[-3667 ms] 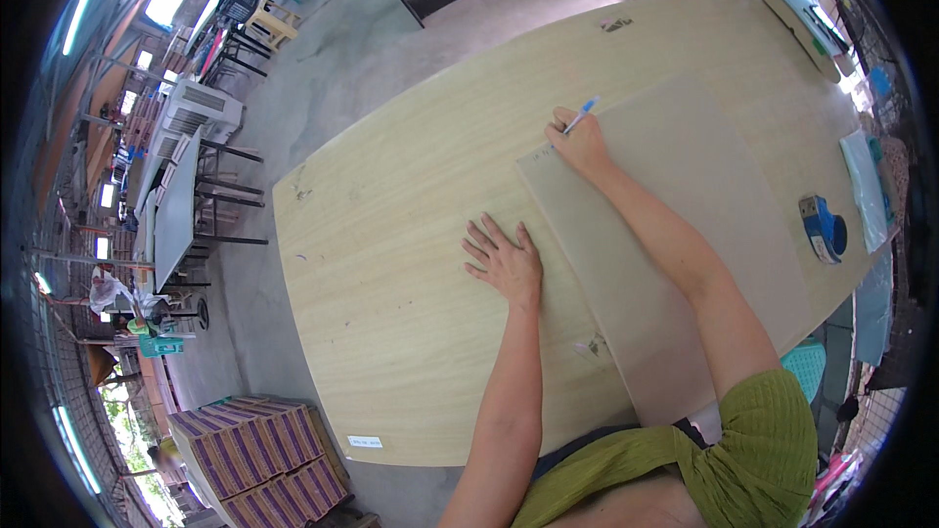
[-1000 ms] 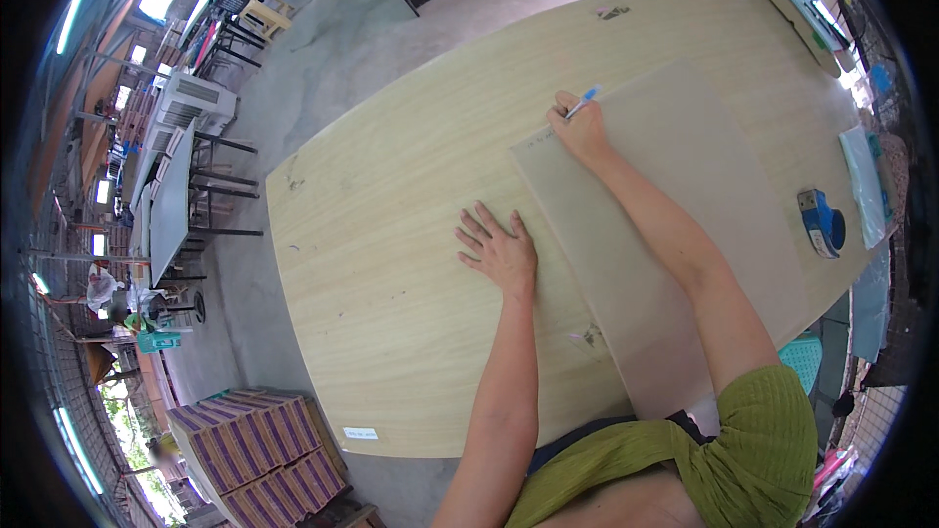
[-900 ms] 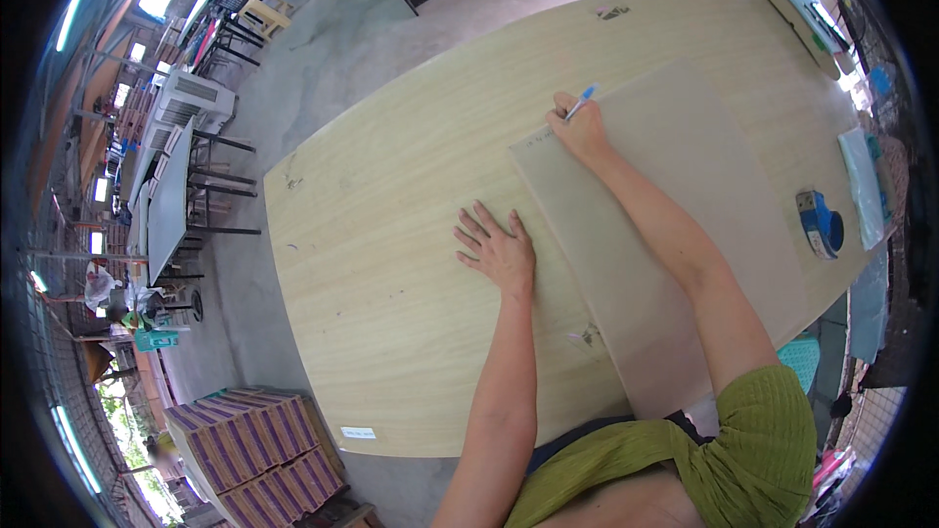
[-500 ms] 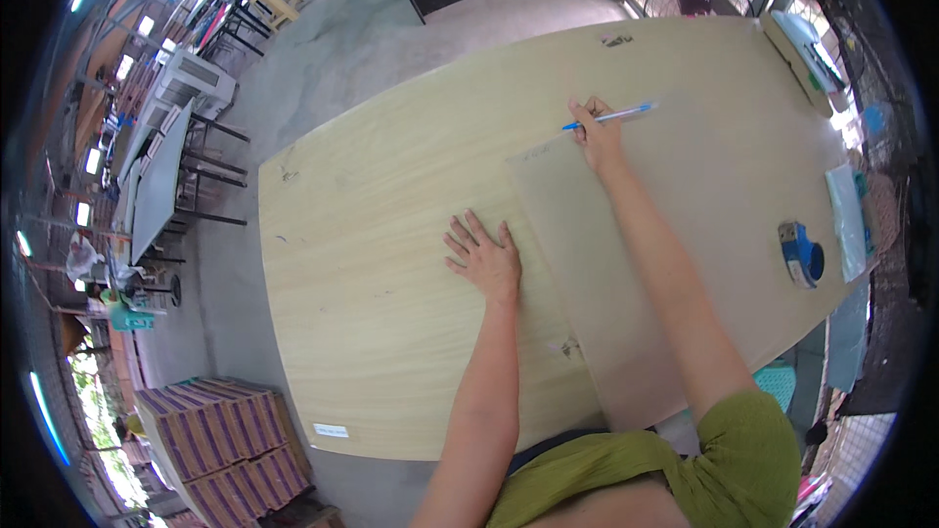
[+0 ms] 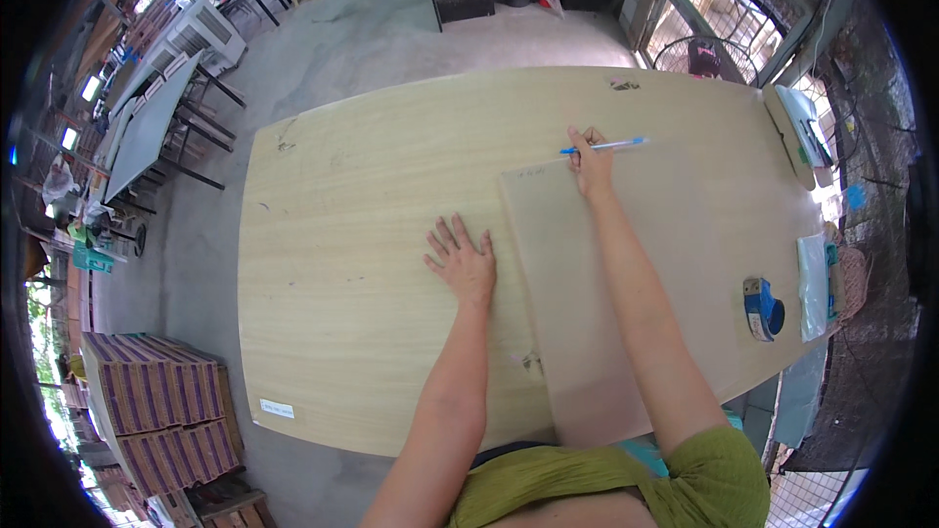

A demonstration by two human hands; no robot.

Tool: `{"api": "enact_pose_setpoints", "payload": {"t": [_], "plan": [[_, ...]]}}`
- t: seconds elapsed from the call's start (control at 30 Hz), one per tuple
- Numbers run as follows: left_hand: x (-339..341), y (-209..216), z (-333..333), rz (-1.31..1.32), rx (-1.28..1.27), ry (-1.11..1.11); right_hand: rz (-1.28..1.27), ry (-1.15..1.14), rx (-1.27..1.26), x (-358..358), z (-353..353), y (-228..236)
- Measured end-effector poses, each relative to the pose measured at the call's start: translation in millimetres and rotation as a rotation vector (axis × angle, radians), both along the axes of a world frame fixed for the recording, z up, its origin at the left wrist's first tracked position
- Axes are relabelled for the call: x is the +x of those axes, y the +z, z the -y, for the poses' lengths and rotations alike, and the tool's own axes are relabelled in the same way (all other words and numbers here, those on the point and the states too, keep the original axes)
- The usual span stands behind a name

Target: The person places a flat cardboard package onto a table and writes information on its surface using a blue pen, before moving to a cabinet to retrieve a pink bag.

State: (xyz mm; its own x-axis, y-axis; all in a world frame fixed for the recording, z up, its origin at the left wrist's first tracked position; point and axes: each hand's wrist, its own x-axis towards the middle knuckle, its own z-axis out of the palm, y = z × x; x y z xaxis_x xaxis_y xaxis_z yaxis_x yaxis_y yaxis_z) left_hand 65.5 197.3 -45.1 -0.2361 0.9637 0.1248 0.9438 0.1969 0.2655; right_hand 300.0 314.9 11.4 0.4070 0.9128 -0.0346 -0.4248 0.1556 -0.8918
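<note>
While the left hand point(image 5: 462, 264) lies palm down with fingers spread on the pale bench point(image 5: 362, 235), it's the right hand point(image 5: 590, 164) that has the pen! Seen from the head camera, thumb and fingers pinch that blue-and-white pen point(image 5: 620, 145) nearly level, over the far edge of a large tan sheet point(image 5: 675, 244). Just left of that hand, small dark marks point(image 5: 531, 173) line the sheet's far left corner; whether the pen touches the surface, one cannot tell. The left hand sits clear of the sheet, near its left edge, while the right forearm reaches right across it. Over to the right, a blue object point(image 5: 763, 310) with a rounded body, and beside it a pale blue plastic packet point(image 5: 812, 288)!
</note>
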Motion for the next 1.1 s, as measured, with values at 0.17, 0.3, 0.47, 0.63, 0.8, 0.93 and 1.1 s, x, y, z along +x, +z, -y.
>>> {"api": "enact_pose_setpoints", "payload": {"t": [0.17, 0.3, 0.47, 0.63, 0.8, 0.93, 1.1], "plan": [[-1.5, 0.8, 0.8, 0.0, 0.019, -0.004, 0.009, -0.008, -0.008, -0.8, -1.3, 0.1], [-1.0, 3.1, 0.6, 0.017, 0.0, -0.004, 0.028, 0.007, -0.021, 0.7, -1.7, -0.2], [-1.8, 4.2, 0.7, 0.025, -0.02, 0.016, 0.045, 0.001, -0.04, -1.5, -1.8, 0.3], [-3.8, 1.8, 0.6, 0.013, -0.005, 0.016, 0.034, 0.004, -0.022, -4.1, -2.5, 0.3], [-1.4, 5.9, 0.7, 0.022, -0.028, 0.014, 0.042, -0.005, -0.015, -1.9, -2.8, -1.1], [-0.8, 7.3, 0.6, 0.019, -0.039, 0.015, 0.054, -0.016, -0.025, -1.4, -3.4, -1.4], [-0.8, 7.5, 0.5, 0.016, -0.034, 0.012, 0.059, -0.022, -0.03, -1.5, -3.7, -1.3]]}}
